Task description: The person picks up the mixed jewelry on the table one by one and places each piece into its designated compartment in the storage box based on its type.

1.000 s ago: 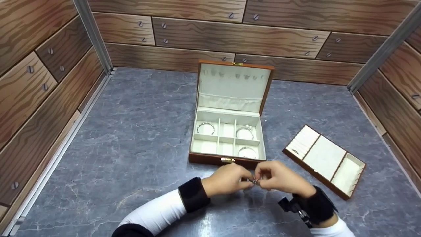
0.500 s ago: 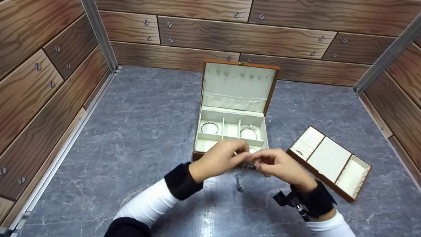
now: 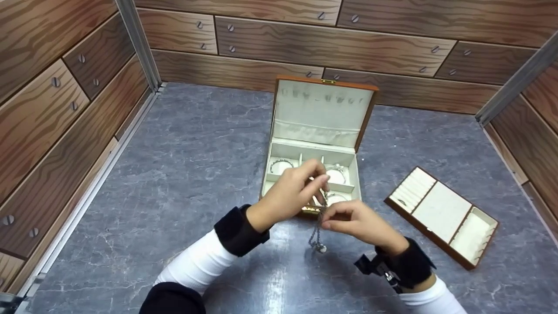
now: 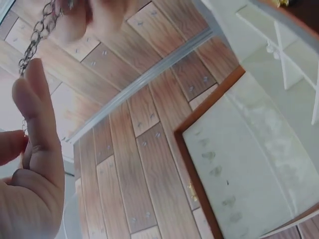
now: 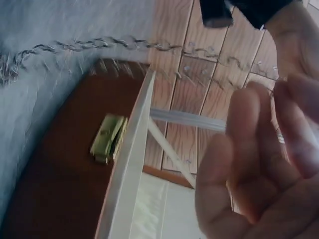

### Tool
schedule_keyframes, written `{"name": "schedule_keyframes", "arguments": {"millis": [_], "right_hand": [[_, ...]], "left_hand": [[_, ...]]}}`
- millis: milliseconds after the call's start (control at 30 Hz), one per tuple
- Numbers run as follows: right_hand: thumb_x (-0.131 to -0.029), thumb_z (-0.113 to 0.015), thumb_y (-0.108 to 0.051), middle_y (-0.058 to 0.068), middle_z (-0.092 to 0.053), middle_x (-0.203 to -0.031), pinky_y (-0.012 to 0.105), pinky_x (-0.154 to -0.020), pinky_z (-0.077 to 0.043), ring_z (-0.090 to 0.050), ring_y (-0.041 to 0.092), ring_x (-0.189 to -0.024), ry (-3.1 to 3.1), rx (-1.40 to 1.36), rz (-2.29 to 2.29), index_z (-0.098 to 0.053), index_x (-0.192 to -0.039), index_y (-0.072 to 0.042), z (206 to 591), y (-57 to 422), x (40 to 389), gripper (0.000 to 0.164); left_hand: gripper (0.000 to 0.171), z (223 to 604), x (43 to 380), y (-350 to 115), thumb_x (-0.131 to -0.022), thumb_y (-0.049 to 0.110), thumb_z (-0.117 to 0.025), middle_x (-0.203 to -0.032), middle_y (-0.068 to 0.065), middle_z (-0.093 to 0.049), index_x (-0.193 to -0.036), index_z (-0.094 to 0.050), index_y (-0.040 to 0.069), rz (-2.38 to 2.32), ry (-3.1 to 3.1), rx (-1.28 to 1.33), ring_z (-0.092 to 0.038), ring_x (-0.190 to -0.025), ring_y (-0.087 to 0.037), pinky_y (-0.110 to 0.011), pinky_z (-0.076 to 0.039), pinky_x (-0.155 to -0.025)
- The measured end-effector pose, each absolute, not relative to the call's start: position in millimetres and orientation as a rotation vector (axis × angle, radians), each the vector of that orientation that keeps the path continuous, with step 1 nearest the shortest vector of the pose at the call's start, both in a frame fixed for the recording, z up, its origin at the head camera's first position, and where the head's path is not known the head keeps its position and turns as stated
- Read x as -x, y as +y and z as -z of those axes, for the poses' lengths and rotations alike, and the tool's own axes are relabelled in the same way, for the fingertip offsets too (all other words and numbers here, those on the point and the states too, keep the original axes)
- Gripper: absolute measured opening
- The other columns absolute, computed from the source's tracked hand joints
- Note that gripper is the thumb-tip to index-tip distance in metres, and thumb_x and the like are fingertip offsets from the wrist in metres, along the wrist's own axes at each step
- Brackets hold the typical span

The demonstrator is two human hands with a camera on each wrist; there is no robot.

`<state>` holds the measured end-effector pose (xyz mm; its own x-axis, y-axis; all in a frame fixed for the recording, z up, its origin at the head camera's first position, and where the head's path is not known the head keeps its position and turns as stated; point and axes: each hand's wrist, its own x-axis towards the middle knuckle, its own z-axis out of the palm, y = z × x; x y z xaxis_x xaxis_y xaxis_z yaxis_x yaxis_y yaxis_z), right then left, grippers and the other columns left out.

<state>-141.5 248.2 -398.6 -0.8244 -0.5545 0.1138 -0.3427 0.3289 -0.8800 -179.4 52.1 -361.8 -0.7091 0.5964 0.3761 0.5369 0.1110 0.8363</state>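
A silver chain necklace (image 3: 318, 232) hangs in front of the jewelry box (image 3: 310, 211), with a round pendant (image 3: 321, 248) at its lower end. My left hand (image 3: 290, 192) is above the box's front compartments and pinches the upper end of the chain. Lower down and to the right, my right hand (image 3: 359, 221) holds thumb and fingertips together on the chain. In the left wrist view the chain links (image 4: 37, 37) stretch between both hands. Two loose strands (image 5: 104, 45) show blurred in the right wrist view. Behind my hands the lid (image 3: 320, 113) stands raised.
Several silver bracelets lie in the box compartments, including one bracelet (image 3: 281, 162) at the back left. A lift-out tray (image 3: 442, 212) rests at an angle to the right, with a small ring (image 3: 402, 202) in its ribbed section. Wood-patterned walls (image 3: 305, 43) enclose the grey marbled surface.
Both hands have risen from the surface before the box. The left moved farther up and over the compartments, and the necklace now hangs stretched out below it. The view has shifted slightly.
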Motion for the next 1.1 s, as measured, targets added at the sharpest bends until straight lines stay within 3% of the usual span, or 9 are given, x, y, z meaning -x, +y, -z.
{"name": "schedule_keyframes", "arguments": {"millis": [100, 267, 433, 600, 733, 900, 1100], "right_hand": [[-0.083, -0.063, -0.007, 0.007, -0.066, -0.086, 0.02, -0.072, -0.053, -0.061, 0.0, -0.079, 2.455, 0.76, 1.552, -0.063, -0.09, 0.001, 399, 243, 139, 0.011], [-0.081, -0.066, -0.005, 0.009, -0.066, -0.081, 0.019, -0.068, -0.053, -0.059, -0.002, -0.075, 2.611, 0.793, 1.581, -0.066, -0.085, 0.001, 393, 234, 137, 0.008], [-0.084, -0.061, -0.005, -0.007, -0.068, -0.079, 0.02, -0.068, -0.053, -0.061, 0.0, -0.072, 2.604, 0.663, 1.638, -0.066, -0.089, 0.002, 378, 234, 135, 0.01], [-0.083, -0.061, -0.002, -0.012, -0.067, -0.081, 0.02, -0.067, -0.052, -0.062, 0.004, -0.072, 2.655, 0.6, 1.709, -0.066, -0.089, 0.003, 361, 238, 139, 0.009], [-0.082, -0.062, 0.001, -0.01, -0.068, -0.078, 0.02, -0.066, -0.051, -0.062, 0.007, -0.07, 2.731, 0.62, 1.707, -0.067, -0.086, 0.001, 344, 244, 144, 0.007], [-0.083, -0.062, -0.002, -0.008, -0.069, -0.079, 0.021, -0.069, -0.052, -0.063, 0.008, -0.071, 2.8, 0.584, 1.687, -0.067, -0.087, 0.001, 311, 249, 159, 0.007], [-0.084, -0.064, -0.013, -0.008, -0.07, -0.084, 0.019, -0.074, -0.05, -0.062, 0.007, -0.077, 2.956, 0.516, 1.636, -0.069, -0.088, -0.005, 267, 258, 190, 0.011]], "left_hand": [[0.014, 361, 179, 51, -0.096, 0.011, -0.044, -0.085, -0.016, -0.065, -0.091, -0.048, -0.001, -1.74, 2.282, -1.174, -0.067, -0.063, -0.023, -0.024, -0.054, -0.054], [0.013, 361, 180, 51, -0.095, 0.012, -0.045, -0.084, -0.013, -0.066, -0.09, -0.049, 0.001, -1.72, 2.352, -1.179, -0.064, -0.062, -0.019, -0.019, -0.05, -0.054], [0.014, 365, 185, 51, -0.096, 0.016, -0.043, -0.084, -0.01, -0.065, -0.092, -0.047, 0.003, -1.73, 2.273, -1.071, -0.057, -0.061, -0.01, -0.025, -0.05, -0.054], [0.019, 371, 189, 53, -0.089, 0.02, -0.058, -0.091, -0.01, -0.064, -0.099, -0.053, 0.005, -1.647, 2.121, -1.06, -0.06, -0.067, -0.011, -0.032, -0.055, -0.062], [0.017, 370, 194, 50, -0.083, 0.012, -0.064, -0.09, -0.011, -0.069, -0.098, -0.064, 0.002, -1.539, 2.201, -1.186, -0.064, -0.075, -0.017, -0.021, -0.054, -0.069], [0.015, 343, 211, 47, -0.085, 0.012, -0.061, -0.089, -0.012, -0.071, -0.095, -0.068, 0.002, -1.513, 2.335, -1.209, -0.066, -0.078, -0.024, -0.016, -0.052, -0.071], [0.017, 283, 239, 53, -0.087, 0.017, -0.059, -0.094, -0.008, -0.071, -0.097, -0.068, 0.006, -1.402, 2.562, -1.113, -0.065, -0.078, -0.015, -0.014, -0.051, -0.071]]}}
